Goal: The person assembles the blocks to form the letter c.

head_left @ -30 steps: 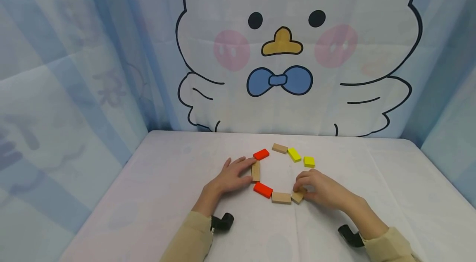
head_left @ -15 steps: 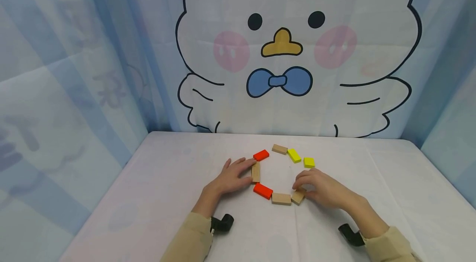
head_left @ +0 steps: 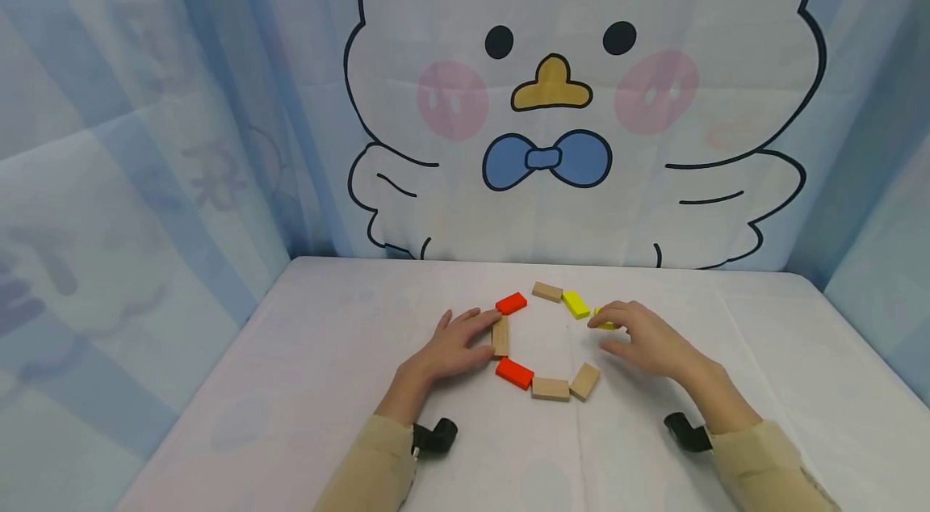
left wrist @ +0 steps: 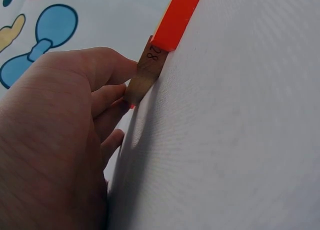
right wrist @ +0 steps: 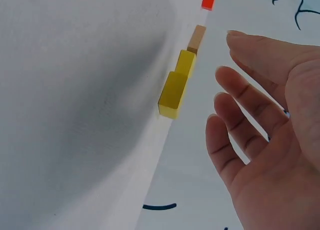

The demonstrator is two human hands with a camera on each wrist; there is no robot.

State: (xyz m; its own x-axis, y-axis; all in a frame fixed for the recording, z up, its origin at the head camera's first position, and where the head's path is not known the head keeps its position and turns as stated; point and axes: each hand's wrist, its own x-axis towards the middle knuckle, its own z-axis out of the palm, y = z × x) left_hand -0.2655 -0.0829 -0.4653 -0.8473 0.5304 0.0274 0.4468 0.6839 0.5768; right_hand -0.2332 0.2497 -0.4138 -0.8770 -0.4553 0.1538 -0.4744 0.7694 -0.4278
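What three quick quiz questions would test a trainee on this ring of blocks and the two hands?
1. True or false: the right hand grips the small yellow wooden block.
2. Which block does the left hand touch? A red, B plain wood, C yellow.
3. How many flat red wooden blocks lie in the ring?

Key:
1. False; its fingers are spread beside the block, no grip.
2. B, the plain wooden block.
3. Two: far and near.
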